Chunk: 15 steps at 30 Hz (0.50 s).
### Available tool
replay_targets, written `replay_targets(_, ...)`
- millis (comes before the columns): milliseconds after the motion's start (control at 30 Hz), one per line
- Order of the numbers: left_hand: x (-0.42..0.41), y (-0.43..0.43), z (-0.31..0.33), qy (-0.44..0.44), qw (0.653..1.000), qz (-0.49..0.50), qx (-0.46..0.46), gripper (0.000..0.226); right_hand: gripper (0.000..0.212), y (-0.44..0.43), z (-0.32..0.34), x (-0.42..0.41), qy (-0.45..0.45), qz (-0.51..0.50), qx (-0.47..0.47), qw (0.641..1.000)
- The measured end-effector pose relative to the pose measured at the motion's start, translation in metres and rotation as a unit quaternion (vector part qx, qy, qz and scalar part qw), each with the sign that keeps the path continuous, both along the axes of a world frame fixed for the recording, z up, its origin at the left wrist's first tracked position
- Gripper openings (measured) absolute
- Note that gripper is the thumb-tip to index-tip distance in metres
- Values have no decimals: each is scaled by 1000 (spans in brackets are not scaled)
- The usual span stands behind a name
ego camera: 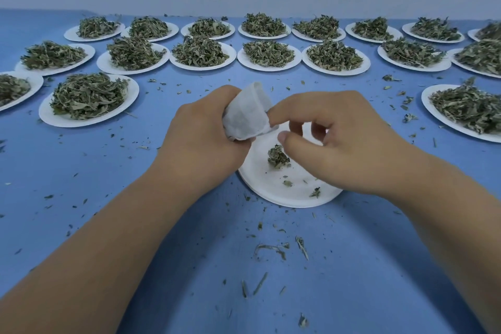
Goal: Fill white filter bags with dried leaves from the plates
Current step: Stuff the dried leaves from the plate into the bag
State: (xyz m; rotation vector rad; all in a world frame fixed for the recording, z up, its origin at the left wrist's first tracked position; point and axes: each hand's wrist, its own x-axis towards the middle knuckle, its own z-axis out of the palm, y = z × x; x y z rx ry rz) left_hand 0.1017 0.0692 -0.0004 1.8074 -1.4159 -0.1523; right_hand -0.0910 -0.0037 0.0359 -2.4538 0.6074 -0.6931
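Gripping the bag [245, 114] in my left hand [200, 138], I judge it soft and light; my half-curled right hand [339, 141] touches its rim, whether pinching I cannot tell.

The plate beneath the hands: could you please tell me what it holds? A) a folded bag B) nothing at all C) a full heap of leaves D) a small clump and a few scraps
D: the plate holds only one small clump of leaves and a few loose scraps.
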Motion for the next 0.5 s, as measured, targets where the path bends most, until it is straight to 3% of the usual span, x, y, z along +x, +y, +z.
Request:
replay_targets(67,-1,0,0,1,1000,-4,-2,24,27,2,-2,1,20,16,5,1000)
replay_targets(233,4,1,1,-17,1000,15,1,30,26,-10,4,-6,-93,-65,18,993)
replay_targets(267,5,2,2,-17,1000,23,4,30,20,-14,5,-8,-74,-76,11,994)
replay_targets(333,6,2,2,-12,999,35,11,29,11,-18,4,-9,54,-51,0,997)
replay_targets(433,4,2,2,-15,999,39,10,27,45,-14,-5,-3,267,32,-57,961)
replay_targets(500,3,2,2,-16,999,34,14,29,46,-11,-10,2,279,50,-67,957)
